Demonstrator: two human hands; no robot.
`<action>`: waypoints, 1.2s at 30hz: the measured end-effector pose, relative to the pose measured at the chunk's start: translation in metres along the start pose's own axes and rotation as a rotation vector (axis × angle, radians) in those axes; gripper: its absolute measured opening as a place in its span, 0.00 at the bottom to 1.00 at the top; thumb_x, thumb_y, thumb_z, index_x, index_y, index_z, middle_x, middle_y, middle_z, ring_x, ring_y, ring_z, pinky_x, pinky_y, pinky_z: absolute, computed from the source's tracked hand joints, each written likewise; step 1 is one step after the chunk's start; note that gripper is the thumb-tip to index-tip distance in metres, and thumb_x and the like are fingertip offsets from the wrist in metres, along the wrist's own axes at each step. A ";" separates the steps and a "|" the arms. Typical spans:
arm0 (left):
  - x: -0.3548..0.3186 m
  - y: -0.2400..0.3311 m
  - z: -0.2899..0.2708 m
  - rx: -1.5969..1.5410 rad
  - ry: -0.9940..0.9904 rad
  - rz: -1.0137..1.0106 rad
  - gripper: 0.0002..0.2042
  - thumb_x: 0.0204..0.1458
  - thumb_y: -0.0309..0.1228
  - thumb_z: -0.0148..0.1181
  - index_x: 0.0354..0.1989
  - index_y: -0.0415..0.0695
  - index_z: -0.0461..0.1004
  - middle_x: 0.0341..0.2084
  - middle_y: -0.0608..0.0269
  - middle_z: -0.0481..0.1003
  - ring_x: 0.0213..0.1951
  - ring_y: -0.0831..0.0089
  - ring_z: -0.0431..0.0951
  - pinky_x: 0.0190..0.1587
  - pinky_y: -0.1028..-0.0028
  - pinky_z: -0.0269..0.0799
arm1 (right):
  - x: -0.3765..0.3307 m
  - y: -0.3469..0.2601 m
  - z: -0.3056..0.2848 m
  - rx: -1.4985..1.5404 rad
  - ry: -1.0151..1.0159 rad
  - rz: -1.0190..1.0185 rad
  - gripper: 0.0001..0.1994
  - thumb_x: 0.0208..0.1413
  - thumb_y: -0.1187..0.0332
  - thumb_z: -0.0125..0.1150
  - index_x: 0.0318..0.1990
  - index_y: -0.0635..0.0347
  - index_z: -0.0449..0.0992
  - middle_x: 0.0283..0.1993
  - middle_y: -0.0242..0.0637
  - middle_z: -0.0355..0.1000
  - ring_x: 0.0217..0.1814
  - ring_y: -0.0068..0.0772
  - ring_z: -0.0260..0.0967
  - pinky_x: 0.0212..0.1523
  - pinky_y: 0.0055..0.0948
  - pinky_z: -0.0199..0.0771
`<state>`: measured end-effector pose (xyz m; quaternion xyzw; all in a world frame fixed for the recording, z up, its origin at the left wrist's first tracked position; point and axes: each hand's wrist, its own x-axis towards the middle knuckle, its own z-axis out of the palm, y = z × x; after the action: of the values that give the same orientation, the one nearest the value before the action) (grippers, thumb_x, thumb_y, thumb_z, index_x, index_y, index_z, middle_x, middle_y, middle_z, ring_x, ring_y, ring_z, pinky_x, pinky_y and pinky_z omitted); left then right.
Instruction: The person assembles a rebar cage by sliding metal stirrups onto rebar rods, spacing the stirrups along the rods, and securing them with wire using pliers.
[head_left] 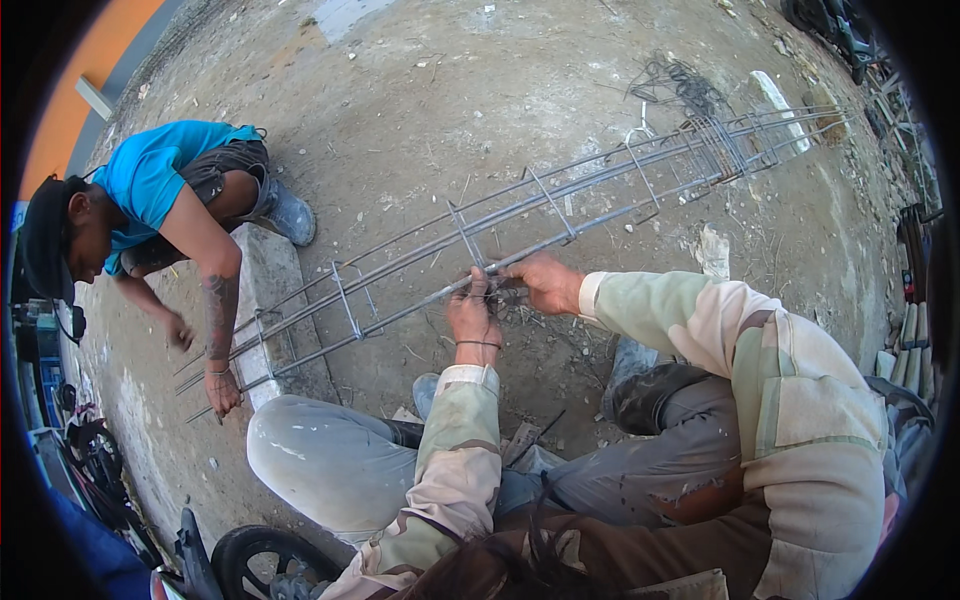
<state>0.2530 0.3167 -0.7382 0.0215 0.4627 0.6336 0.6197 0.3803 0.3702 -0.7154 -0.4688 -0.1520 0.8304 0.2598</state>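
Observation:
A long cage of steel reinforcing bars [400, 315] lies slantwise in front of me, with square stirrups [548, 204] spaced along it. My left hand [472, 318] is closed at the near bar, beside one stirrup, fingers around the steel. Just to its right, my right hand [548, 284] is closed with its fingertips at the same bar. Thin dark strands show between the two hands, too small to make out clearly. What my right fingers pinch is hidden.
A co-worker in a blue shirt [160, 170] squats at the left, one hand [222, 390] at the cage's end. A concrete block [275, 270] supports that end; a pale block [778, 108] lies under the far one. Tangled wire [680, 88] lies beyond. A black wheel [262, 560] is lower left.

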 end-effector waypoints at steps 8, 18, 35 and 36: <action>0.014 -0.001 -0.015 -0.057 -0.183 0.113 0.15 0.59 0.31 0.62 0.53 0.44 0.70 0.36 0.65 0.77 0.26 0.82 0.69 0.27 0.82 0.65 | -0.058 -0.048 0.045 -1.761 0.180 -0.432 0.10 0.52 0.70 0.59 0.38 0.67 0.79 0.37 0.54 0.77 0.38 0.51 0.77 0.41 0.50 0.75; 0.013 -0.017 -0.010 -0.139 -0.176 0.230 0.20 0.58 0.27 0.63 0.58 0.43 0.67 0.33 0.66 0.77 0.24 0.85 0.64 0.25 0.83 0.59 | -0.005 -0.080 0.054 -1.811 -0.062 -0.558 0.12 0.49 0.68 0.64 0.40 0.66 0.80 0.40 0.54 0.77 0.42 0.52 0.76 0.42 0.45 0.74; 0.015 -0.025 -0.006 -0.177 -0.150 0.288 0.18 0.58 0.31 0.63 0.56 0.45 0.70 0.35 0.71 0.76 0.26 0.85 0.65 0.27 0.83 0.59 | 0.000 -0.076 0.060 -1.737 -0.085 -0.681 0.12 0.44 0.66 0.66 0.27 0.70 0.80 0.28 0.58 0.75 0.32 0.54 0.76 0.35 0.45 0.74; 0.016 -0.025 -0.008 -0.179 -0.149 0.294 0.17 0.59 0.30 0.62 0.56 0.45 0.70 0.35 0.70 0.76 0.27 0.84 0.67 0.29 0.82 0.62 | -0.004 -0.070 0.063 -1.785 -0.022 -0.717 0.13 0.43 0.65 0.65 0.25 0.70 0.80 0.28 0.63 0.73 0.33 0.62 0.75 0.36 0.49 0.75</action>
<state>0.2636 0.3198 -0.7670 0.0804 0.3494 0.7525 0.5525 0.3484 0.4249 -0.6460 -0.4115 -0.8649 0.2841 0.0443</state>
